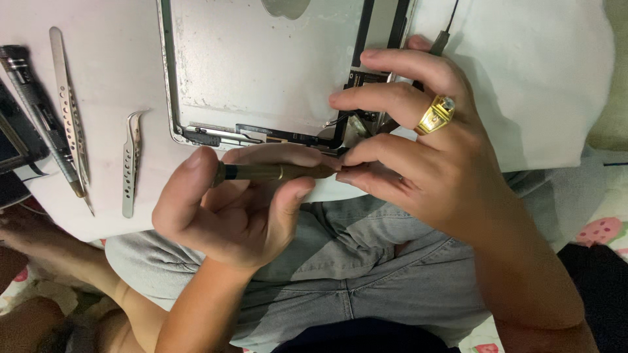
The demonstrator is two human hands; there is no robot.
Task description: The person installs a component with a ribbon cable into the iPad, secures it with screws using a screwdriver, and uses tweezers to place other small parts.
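Nearest: person seated, grey trousers (pixel 366 274) across the lap, both hands raised just over the near edge of the surface (pixel 111 85).

Left hand (pixel 229 209) curled shut around a slim brass-coloured screwdriver (pixel 275 172) — held level, thumb on the dark butt end, tip pointing right. Right hand (pixel 418 150), gold ring (pixel 436 114) on one finger, has its fingers (pixel 366 176) pinched closed at the tool's tip end; what they grip there is too small to tell. Judged step: fitting or adjusting the bit rather than driving a screw. The next move would call for a steady, fine pinch and keeping the shaft level.

Just beyond the hands lies an opened tablet shell (pixel 261 65), bare grey metal inside, dark parts along its lower edge.

Left of it, on the white surface: curved tweezers (pixel 131 163), straight tweezers (pixel 69 111), a dark pen-like driver (pixel 36 104).

Room: a patterned floor cloth (pixel 602 232) shows at the right edge.
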